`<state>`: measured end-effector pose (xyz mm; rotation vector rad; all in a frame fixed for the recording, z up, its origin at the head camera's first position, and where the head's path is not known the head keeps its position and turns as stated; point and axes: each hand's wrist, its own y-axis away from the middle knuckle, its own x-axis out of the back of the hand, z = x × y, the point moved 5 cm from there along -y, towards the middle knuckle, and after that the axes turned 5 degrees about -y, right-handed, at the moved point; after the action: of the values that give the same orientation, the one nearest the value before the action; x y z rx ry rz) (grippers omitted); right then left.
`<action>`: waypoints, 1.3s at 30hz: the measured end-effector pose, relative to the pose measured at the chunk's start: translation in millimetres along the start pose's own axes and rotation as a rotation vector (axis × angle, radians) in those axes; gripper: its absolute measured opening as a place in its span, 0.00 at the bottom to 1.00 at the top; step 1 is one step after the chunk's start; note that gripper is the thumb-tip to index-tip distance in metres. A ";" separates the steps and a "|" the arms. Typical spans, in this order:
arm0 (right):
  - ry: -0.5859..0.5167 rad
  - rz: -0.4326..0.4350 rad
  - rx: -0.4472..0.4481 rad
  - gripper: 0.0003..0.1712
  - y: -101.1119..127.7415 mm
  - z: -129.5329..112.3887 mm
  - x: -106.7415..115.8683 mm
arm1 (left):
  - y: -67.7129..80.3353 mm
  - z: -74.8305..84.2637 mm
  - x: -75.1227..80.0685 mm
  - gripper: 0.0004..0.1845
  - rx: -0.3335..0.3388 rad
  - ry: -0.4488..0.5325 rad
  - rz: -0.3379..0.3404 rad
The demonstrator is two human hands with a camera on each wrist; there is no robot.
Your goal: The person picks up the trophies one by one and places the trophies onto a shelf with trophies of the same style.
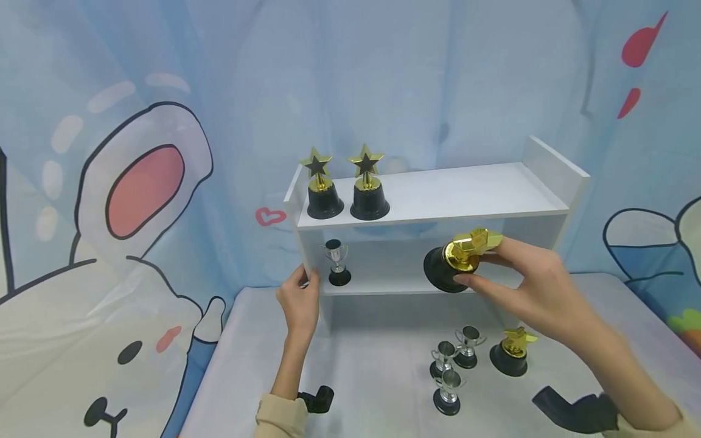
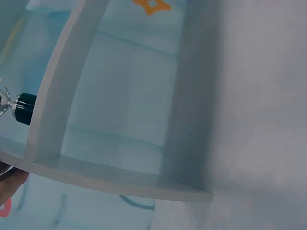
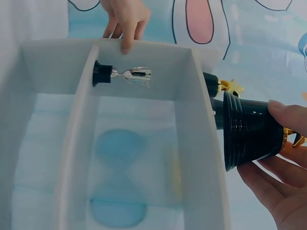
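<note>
My right hand [image 1: 528, 280] grips a gold star trophy [image 1: 462, 258] with a black base, tilted in front of the shelf. In the right wrist view, its black base [image 3: 249, 132] is level with the upper board's edge. My left hand [image 1: 301, 301] pinches the left side panel of the white shelf [image 1: 449, 191]. Two star trophies, one at the left end [image 1: 323, 198] and one beside it [image 1: 369, 198], stand upright on the upper board. A small silver cup trophy [image 1: 338, 264] stands at the left of the middle board.
On the white table [image 1: 378, 377], below and in front of the shelf, stand several silver cups, the nearest [image 1: 449, 392] at the front. A star trophy [image 1: 511, 353] stands to their right. A cartoon-printed curtain [image 1: 241, 91] hangs behind the shelf.
</note>
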<state>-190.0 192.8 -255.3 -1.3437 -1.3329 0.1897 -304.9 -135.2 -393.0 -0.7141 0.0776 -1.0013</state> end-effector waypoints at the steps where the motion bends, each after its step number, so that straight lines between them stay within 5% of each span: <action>1: 0.003 0.003 0.011 0.34 -3.3 -0.9 0.6 | -0.2 0.4 0.3 0.11 -0.003 -0.001 0.001; 13: 0.061 0.011 0.035 0.31 -40.5 -0.7 2.0 | -1.4 -0.4 2.3 0.12 -0.005 0.009 -0.005; 39: 0.016 -0.104 -0.306 0.19 -91.9 35.6 -14.2 | 0.2 -0.1 0.0 0.11 -0.011 0.005 0.002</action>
<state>-273.2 172.7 -204.6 -1.5204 -1.4553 -0.1001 -304.8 -135.2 -393.1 -0.7213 0.0879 -1.0010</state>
